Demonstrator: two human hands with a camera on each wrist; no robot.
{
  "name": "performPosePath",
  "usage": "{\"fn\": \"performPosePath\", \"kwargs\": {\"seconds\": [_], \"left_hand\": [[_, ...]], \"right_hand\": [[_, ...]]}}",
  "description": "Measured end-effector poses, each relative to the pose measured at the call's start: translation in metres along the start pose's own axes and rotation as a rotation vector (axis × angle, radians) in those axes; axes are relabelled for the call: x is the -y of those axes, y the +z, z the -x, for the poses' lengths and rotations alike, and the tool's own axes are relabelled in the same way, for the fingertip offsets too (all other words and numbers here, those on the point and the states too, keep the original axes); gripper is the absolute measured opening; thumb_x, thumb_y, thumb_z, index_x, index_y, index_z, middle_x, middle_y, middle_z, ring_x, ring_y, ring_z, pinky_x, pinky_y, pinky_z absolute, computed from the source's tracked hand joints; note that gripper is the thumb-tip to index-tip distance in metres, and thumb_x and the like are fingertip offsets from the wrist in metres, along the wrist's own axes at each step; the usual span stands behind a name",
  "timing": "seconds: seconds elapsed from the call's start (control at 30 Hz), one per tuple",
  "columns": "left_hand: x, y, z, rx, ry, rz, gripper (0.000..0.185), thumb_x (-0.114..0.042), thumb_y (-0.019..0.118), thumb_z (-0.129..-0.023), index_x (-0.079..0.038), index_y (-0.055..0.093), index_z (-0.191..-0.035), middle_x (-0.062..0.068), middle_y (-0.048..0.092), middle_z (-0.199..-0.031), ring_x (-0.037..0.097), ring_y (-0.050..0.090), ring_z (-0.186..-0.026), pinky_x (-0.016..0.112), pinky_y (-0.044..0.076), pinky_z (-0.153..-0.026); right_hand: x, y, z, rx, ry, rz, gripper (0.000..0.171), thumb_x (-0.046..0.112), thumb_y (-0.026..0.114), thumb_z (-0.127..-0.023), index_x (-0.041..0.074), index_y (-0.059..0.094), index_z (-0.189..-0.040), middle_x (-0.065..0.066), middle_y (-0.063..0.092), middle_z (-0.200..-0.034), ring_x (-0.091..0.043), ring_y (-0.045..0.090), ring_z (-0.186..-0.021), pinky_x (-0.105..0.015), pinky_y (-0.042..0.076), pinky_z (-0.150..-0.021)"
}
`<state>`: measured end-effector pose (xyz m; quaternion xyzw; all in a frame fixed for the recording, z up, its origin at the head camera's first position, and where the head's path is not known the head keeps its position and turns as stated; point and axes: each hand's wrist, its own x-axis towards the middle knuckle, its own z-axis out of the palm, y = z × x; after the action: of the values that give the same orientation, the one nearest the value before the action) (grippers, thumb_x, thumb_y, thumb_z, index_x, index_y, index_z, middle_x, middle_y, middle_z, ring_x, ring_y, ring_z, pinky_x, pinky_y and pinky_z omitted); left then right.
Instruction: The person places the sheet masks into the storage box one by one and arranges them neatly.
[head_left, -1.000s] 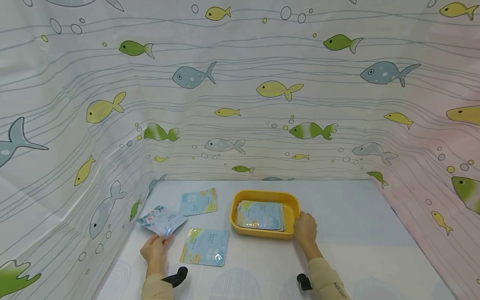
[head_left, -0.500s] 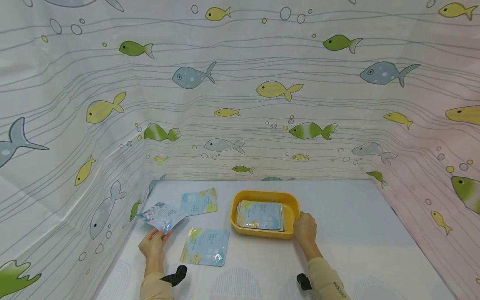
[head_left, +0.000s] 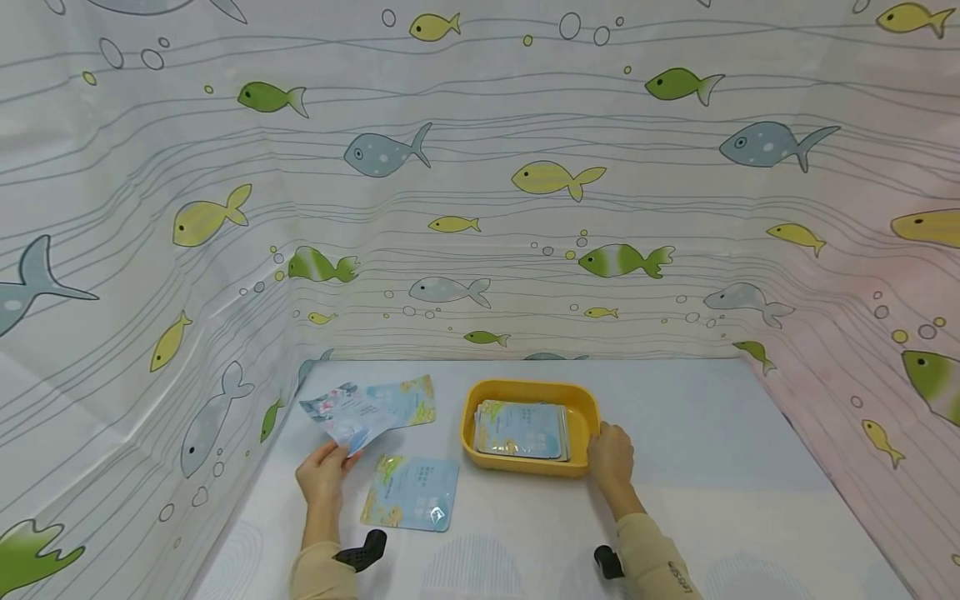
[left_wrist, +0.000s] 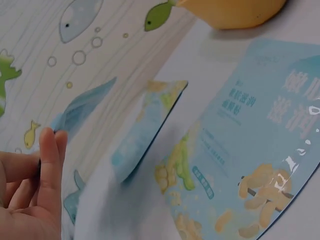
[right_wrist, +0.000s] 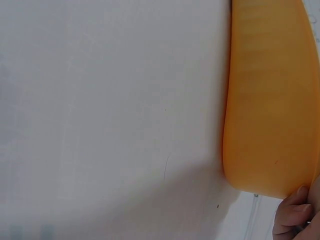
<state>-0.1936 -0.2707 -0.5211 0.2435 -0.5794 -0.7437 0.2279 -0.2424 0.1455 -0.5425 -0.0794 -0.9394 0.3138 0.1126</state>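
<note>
The left hand point(head_left: 324, 472) pinches a pale sachet point(head_left: 343, 414) clear of the surface point(head_left: 712, 467), while the right hand's point(head_left: 611, 457) fingers grip the yellow tray point(head_left: 582, 414), apparently steadying it.

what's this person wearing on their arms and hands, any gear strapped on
Both hands are bare: the left hand and right hand have no gloves or rings visible. Beige long sleeves cover both forearms to the wrists, the right one bearing small dark lettering. A black wrist-mounted device sits on each wrist.
</note>
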Motion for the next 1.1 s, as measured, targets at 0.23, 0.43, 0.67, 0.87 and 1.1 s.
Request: {"fn": "performPosePath", "kwargs": {"seconds": [0.23,0.43,0.67,0.87,1.1], "left_hand": [[-0.012,0.022,0.015,0.087,-0.018,-0.061,0.042,0.012,0.055,-0.086,0.025,0.042,-0.123,0.005,0.063,-0.083,0.005,0.064,-0.062,0.021,0.055,-0.064],[-0.017,0.042,0.028,0.179,-0.011,-0.081,0.039,0.008,0.057,-0.088,0.025,0.044,-0.121,0.005,0.065,-0.083,0.007,0.065,-0.062,0.020,0.054,-0.064],[-0.016,0.069,0.041,0.281,-0.005,-0.100,0.038,0.009,0.058,-0.087,0.026,0.045,-0.118,0.013,0.068,-0.086,0.007,0.065,-0.060,0.019,0.054,-0.062],[-0.010,0.090,0.051,0.387,0.007,-0.105,0.034,0.010,0.057,-0.086,0.026,0.048,-0.115,0.024,0.066,-0.094,0.009,0.066,-0.062,0.022,0.055,-0.064],[-0.005,0.108,0.062,0.525,0.031,-0.119,0.035,0.010,0.057,-0.087,0.026,0.048,-0.116,0.030,0.064,-0.099,0.009,0.066,-0.065,0.025,0.056,-0.065]], "right_hand": [[0.000,-0.001,-0.001,-0.005,0.001,0.004,0.016,0.001,0.058,-0.086,-0.014,0.063,-0.089,-0.021,0.057,-0.073,-0.033,0.059,-0.067,-0.044,0.052,-0.057],[0.000,0.000,-0.002,-0.002,0.018,-0.011,0.016,0.000,0.057,-0.086,-0.014,0.063,-0.090,-0.021,0.058,-0.074,-0.031,0.058,-0.066,-0.043,0.051,-0.057],[-0.001,0.000,-0.001,0.008,0.024,-0.010,0.018,0.001,0.057,-0.086,-0.015,0.063,-0.094,-0.022,0.058,-0.077,-0.034,0.059,-0.069,-0.045,0.052,-0.060],[-0.002,0.001,-0.002,0.017,0.039,-0.019,0.020,0.000,0.056,-0.086,-0.015,0.062,-0.098,-0.023,0.059,-0.079,-0.034,0.060,-0.069,-0.045,0.052,-0.060],[-0.002,0.002,-0.002,-0.003,0.025,-0.007,0.017,0.001,0.057,-0.086,-0.014,0.063,-0.092,-0.022,0.059,-0.076,-0.034,0.060,-0.069,-0.045,0.051,-0.058]]}}
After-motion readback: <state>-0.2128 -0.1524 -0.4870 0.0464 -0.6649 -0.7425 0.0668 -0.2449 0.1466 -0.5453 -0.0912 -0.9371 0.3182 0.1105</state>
